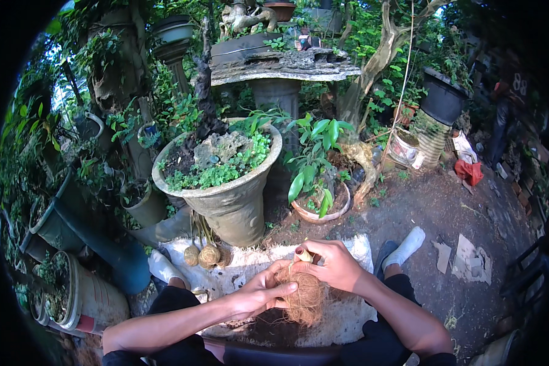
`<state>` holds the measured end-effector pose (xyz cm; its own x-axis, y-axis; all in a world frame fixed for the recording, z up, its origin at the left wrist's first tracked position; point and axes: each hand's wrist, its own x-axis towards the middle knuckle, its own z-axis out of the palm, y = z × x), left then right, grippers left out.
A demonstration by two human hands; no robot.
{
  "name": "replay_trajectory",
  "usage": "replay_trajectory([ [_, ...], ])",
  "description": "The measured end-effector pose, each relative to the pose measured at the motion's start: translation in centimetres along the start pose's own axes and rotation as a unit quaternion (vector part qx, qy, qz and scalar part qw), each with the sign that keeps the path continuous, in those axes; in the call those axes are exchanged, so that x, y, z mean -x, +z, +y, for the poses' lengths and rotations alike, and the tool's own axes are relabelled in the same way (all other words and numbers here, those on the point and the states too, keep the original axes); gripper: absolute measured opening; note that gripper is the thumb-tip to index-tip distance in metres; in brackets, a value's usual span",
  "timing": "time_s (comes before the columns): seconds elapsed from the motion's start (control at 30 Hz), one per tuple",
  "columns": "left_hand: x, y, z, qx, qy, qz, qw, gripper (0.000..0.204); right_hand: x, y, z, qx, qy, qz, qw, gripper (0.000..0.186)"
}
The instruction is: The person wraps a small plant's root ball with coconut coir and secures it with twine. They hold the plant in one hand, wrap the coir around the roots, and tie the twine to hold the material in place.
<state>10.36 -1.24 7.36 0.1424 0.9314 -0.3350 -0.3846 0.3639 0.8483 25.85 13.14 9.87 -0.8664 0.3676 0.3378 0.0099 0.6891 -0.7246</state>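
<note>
Above the white, soil-stained sheet [354, 320], the left hand [264, 288] cups a shaggy brown fibre ball [306, 303], seemingly light, soft, prone to shedding and best cradled round its middle, while the right hand [337, 266] grips a short, red-ended cylinder [303, 254] at its top.

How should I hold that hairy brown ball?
Probably cup the hairy brown ball low on its right side, coming from the right with an open palm: it's round there, and pinching loose strands might pull them. The left hand holds its left; the right hand is at its top.
</note>
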Motion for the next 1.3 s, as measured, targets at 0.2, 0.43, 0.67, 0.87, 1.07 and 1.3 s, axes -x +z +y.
replay_trajectory([
  [0.2, -0.1, -0.9, -0.2, 0.024, -0.001, 0.003, 1.0, 0.056, 0.0, -0.5, 0.5, -0.035, -0.036, -0.002, 0.999, 0.018],
  [0.43, 0.6, -0.2, 0.5, 0.063, 0.022, 0.0, 0.998, 0.056, 0.4, 0.5, 1.3, -0.045, -0.089, 0.067, 0.993, 0.019],
  [0.67, 0.7, -0.6, 0.4, 0.02, 0.019, -0.014, 1.0, 0.055, 0.1, 1.0, 1.7, -0.025, -0.127, 0.052, 0.99, 0.019],
  [0.87, 0.6, -0.8, 0.3, -0.071, 0.069, 0.0, 0.995, 0.055, 0.2, 1.1, 1.5, -0.075, -0.06, 0.036, 0.995, 0.016],
  [1.07, 0.2, -0.8, 0.0, -0.116, 0.134, 0.019, 0.984, 0.058, 0.0, 1.5, 1.7, -0.166, 0.078, -0.023, 0.983, 0.023],
  [1.3, 0.0, -1.1, -0.1, -0.141, 0.157, 0.02, 0.977, 0.061, 0.2, 1.4, 2.0, -0.159, 0.102, -0.035, 0.981, 0.027],
])
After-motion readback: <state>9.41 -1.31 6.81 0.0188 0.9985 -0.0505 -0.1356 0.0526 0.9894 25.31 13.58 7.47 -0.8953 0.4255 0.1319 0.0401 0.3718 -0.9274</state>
